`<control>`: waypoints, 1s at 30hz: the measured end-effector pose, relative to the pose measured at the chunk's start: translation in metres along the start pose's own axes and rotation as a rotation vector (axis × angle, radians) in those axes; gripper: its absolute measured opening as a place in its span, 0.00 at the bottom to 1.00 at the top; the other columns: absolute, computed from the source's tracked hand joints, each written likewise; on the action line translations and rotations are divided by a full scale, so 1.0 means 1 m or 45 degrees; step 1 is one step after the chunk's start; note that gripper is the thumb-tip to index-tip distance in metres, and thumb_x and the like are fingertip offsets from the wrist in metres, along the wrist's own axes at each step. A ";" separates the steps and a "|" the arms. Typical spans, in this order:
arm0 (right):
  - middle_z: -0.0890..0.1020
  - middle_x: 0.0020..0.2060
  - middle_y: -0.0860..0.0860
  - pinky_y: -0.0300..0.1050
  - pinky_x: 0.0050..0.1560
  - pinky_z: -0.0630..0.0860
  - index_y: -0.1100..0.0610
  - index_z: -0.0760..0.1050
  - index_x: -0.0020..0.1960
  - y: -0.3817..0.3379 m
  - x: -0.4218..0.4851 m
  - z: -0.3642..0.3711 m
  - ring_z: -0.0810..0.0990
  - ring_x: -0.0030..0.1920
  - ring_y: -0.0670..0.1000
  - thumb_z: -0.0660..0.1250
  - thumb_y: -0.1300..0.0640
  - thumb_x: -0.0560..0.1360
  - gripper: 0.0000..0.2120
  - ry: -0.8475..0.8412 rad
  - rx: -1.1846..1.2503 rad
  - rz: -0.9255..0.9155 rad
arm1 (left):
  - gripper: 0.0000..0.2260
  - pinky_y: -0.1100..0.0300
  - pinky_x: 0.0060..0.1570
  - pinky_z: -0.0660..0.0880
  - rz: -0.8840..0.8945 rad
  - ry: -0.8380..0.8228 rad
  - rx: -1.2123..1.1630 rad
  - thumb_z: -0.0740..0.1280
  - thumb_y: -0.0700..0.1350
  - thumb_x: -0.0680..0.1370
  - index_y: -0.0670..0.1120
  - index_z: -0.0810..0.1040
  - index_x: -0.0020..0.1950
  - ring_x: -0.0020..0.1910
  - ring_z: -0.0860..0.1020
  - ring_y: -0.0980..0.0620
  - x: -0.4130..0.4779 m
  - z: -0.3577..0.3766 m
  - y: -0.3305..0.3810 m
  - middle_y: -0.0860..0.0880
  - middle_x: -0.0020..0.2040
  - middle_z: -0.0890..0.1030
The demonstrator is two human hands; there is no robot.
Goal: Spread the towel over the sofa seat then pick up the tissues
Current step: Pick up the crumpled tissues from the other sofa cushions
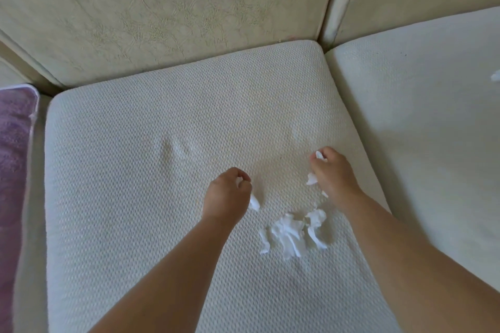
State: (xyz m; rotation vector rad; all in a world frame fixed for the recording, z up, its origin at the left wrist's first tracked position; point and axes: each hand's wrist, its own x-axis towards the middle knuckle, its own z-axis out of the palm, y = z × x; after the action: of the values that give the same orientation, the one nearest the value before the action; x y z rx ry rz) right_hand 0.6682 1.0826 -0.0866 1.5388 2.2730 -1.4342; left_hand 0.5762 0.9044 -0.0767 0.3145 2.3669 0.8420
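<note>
Left hand (226, 193), right hand (334, 174) both pinching tissues (289, 235), more on woven seat cushion (135, 170) (purple towel (13, 157) alongside)

no readable text, labels, brands or numbers anywhere in view

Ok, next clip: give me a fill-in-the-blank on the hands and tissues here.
1. The left hand and the right hand each grip scraps of ____.
2. On the seat cushion, the loose tissue pile lies ____ the left forearm and the right forearm.
3. The cloth at the frame's left edge is ____.
Missing words: tissue; between; purple.
</note>
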 end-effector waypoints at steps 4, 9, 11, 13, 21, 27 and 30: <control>0.71 0.30 0.49 0.43 0.31 0.64 0.55 0.68 0.39 0.017 -0.033 -0.010 0.69 0.33 0.50 0.63 0.55 0.75 0.08 0.008 -0.209 -0.126 | 0.12 0.59 0.39 0.70 -0.011 -0.016 0.212 0.65 0.52 0.76 0.51 0.71 0.58 0.46 0.79 0.47 -0.009 0.004 -0.002 0.51 0.46 0.77; 0.76 0.37 0.45 0.42 0.35 0.69 0.53 0.70 0.49 0.037 -0.063 -0.002 0.75 0.37 0.48 0.68 0.45 0.72 0.14 -0.067 -0.331 -0.097 | 0.08 0.59 0.35 0.69 0.114 -0.128 0.574 0.60 0.49 0.79 0.46 0.75 0.48 0.39 0.75 0.50 -0.005 0.008 -0.015 0.50 0.44 0.78; 0.75 0.37 0.46 0.42 0.36 0.68 0.53 0.69 0.48 0.049 -0.073 0.007 0.75 0.38 0.50 0.68 0.47 0.73 0.12 -0.082 -0.400 -0.069 | 0.07 0.60 0.30 0.67 0.065 -0.094 0.375 0.60 0.46 0.77 0.45 0.74 0.43 0.34 0.74 0.51 -0.008 0.006 -0.016 0.49 0.38 0.77; 0.74 0.35 0.48 0.41 0.34 0.66 0.55 0.69 0.45 0.055 -0.081 0.010 0.74 0.38 0.52 0.64 0.53 0.76 0.07 -0.033 -0.362 -0.030 | 0.04 0.61 0.26 0.69 0.055 -0.058 0.180 0.62 0.42 0.75 0.45 0.73 0.41 0.30 0.74 0.51 -0.014 0.006 -0.013 0.48 0.34 0.76; 0.76 0.47 0.48 0.40 0.35 0.69 0.53 0.70 0.58 0.049 -0.113 0.012 0.76 0.42 0.51 0.65 0.50 0.76 0.14 -0.007 -0.225 0.085 | 0.08 0.58 0.37 0.74 0.207 -0.362 0.289 0.62 0.43 0.75 0.50 0.76 0.52 0.40 0.77 0.50 -0.044 0.022 -0.002 0.49 0.47 0.80; 0.77 0.40 0.52 0.42 0.38 0.72 0.59 0.73 0.48 0.067 -0.134 0.014 0.79 0.43 0.55 0.61 0.54 0.77 0.08 0.221 0.251 0.344 | 0.18 0.55 0.49 0.73 0.535 -0.521 0.714 0.66 0.51 0.76 0.50 0.71 0.65 0.54 0.77 0.46 -0.060 0.044 0.001 0.49 0.56 0.78; 0.81 0.43 0.56 0.40 0.30 0.74 0.61 0.74 0.51 0.071 -0.147 0.005 0.79 0.36 0.53 0.60 0.58 0.76 0.08 0.310 0.597 0.485 | 0.08 0.59 0.37 0.69 0.443 -0.371 0.373 0.61 0.46 0.77 0.44 0.76 0.50 0.42 0.77 0.47 -0.058 0.046 0.006 0.46 0.44 0.78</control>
State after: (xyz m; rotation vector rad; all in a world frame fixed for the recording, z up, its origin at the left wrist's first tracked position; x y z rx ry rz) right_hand 0.7934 0.9800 -0.0633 2.2366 1.6675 -1.8203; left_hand 0.6503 0.9081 -0.0746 0.9254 2.1847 0.5480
